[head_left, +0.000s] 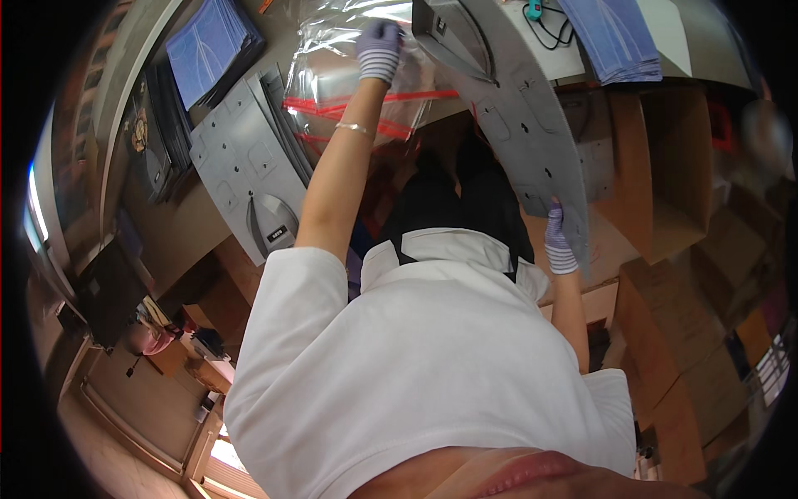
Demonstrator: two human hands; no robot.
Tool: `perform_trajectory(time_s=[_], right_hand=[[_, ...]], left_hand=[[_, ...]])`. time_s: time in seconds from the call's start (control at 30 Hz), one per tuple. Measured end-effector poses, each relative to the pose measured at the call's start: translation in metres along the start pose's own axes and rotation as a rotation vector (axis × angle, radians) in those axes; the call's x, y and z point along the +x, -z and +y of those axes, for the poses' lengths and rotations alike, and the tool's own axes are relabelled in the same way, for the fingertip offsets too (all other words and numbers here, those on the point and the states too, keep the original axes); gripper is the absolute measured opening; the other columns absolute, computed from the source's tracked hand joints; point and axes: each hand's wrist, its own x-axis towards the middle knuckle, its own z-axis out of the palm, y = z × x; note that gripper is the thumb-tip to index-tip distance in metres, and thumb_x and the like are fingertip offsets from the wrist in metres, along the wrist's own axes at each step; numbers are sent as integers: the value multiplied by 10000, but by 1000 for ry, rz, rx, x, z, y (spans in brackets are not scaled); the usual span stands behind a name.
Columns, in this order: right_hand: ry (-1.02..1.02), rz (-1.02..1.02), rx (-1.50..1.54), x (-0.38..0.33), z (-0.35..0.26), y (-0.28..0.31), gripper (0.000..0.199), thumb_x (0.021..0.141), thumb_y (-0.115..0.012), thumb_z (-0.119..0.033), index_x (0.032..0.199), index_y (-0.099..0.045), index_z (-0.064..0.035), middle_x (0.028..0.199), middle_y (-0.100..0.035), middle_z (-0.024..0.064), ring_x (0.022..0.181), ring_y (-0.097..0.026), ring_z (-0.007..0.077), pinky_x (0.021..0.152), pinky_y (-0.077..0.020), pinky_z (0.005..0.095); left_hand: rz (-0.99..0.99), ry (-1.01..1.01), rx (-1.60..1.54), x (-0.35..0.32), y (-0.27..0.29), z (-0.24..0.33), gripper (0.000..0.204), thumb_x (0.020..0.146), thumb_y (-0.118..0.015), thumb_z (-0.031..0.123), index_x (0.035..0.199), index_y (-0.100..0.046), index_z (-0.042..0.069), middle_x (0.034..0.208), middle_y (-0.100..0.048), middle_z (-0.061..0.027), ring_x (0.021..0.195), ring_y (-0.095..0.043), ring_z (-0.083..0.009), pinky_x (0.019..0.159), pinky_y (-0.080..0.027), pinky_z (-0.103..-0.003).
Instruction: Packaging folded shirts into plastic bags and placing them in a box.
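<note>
Gripping the gray panel [536, 145] near one end, the right hand [559, 239] leaves most of it stretching beyond its fingers [555, 218], so it could tip. Beneath the curled fingers [381, 32] of the left hand [379, 51] (pinching or merely resting, I can't tell) lie clear plastic bags [328, 62], whose slick film might slide.

Your left hand [379, 48] wears a purple-grey glove [378, 56] with a white-striped cuff; your right hand [558, 237] matches in lilac and white stripes. The panel [525, 112] is grey with small dark marks. Red strips cross the clear plastic bags [332, 62]. By the tabletop's [567, 63] near edge, right, blue sheets [619, 46] carry pale lines. Your shirt [432, 349] is white.
</note>
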Motion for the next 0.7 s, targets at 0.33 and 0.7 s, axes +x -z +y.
perform_trajectory(time_s=[0.33, 0.7], right_hand=[[-303, 200, 899, 27, 23, 90, 358, 746, -628, -100, 1072, -525, 6, 973, -562, 60, 879, -535, 176, 803, -422, 284], [83, -331, 425, 39, 54, 53, 299, 732, -595, -145, 984, -553, 10, 910, -562, 50, 824, -520, 149, 740, -412, 240]], left_hand=[[75, -157, 162, -41, 94, 50, 203, 721, -639, 186, 837, -597, 25, 770, -629, -107, 717, -604, -198, 711, -465, -289], [-133, -181, 324, -89, 91, 31, 224, 711, -654, 218, 822, -615, 28, 799, -625, -124, 768, -602, -261, 724, -466, -332]])
